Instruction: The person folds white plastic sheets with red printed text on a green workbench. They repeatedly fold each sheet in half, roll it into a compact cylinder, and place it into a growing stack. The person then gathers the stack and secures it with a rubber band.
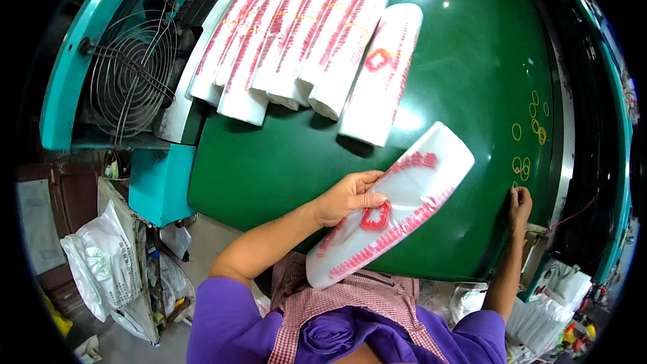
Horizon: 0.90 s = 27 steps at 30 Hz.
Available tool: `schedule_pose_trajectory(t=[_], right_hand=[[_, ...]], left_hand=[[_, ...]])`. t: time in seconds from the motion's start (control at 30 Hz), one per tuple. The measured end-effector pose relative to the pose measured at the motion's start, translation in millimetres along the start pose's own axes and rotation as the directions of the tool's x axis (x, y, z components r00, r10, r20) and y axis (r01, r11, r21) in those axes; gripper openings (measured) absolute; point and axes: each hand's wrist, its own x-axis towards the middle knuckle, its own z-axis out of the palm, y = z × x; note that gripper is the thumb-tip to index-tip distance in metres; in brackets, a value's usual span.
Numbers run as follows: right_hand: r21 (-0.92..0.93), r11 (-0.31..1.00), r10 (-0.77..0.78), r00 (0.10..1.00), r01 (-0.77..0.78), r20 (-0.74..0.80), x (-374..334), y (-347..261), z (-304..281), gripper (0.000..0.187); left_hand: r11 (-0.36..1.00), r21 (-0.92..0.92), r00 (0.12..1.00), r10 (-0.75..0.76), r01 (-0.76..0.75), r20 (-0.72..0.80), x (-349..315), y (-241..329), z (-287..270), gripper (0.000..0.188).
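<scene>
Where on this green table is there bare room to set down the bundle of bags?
Bare green table lies right of the row of bag bundles and before them, above the left hand. It is crowded at the far left, and yellow rubber bands dot the right edge near the right hand.

White bag bundle (394,202), red print; green table (465,61); yellow rubber bands (529,141); teal frame (74,47).

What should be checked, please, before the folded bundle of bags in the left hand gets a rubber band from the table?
1. Left hand grips the folded bundle of bags: ok.
2. Right hand at the yellow rubber bands: ok.
3. Band already picked up: cannot tell.
4. Free space on the green table beside the row of finished bundles: ok.
5. Bundle folded evenly: cannot tell.
</scene>
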Motion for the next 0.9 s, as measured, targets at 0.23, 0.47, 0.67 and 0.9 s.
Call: schedule_pose_trajectory(t=[0.23,0.47,0.67,0.9], right_hand=[[0.344,0.935,-0.074,0.902,-0.086,0.425,-36,-243,27,0.012],[0.763,0.436,0.062,0.862,-0.477,0.503,-77,-398,-6,0.021],[0.76,-0.473,-0.034,0.871,-0.446,0.49,-48,-392,-45,0.019],[0.844,0.531,-0.714,0.576,0.076,0.398,-42,-423,-51,0.024]], left_hand=[[0.966,-0.257,0.999,-0.029,0.023,-0.02,-6,54,42,0.045],[0.984,-0.168,0.999,-0.053,0.054,0.008,-26,139,67,0.048],[0.987,-0.108,0.975,-0.093,0.116,0.202,-31,159,49,0.053],[0.737,0.676,0.984,0.105,0.017,-0.14,-3,187,5,0.033]])
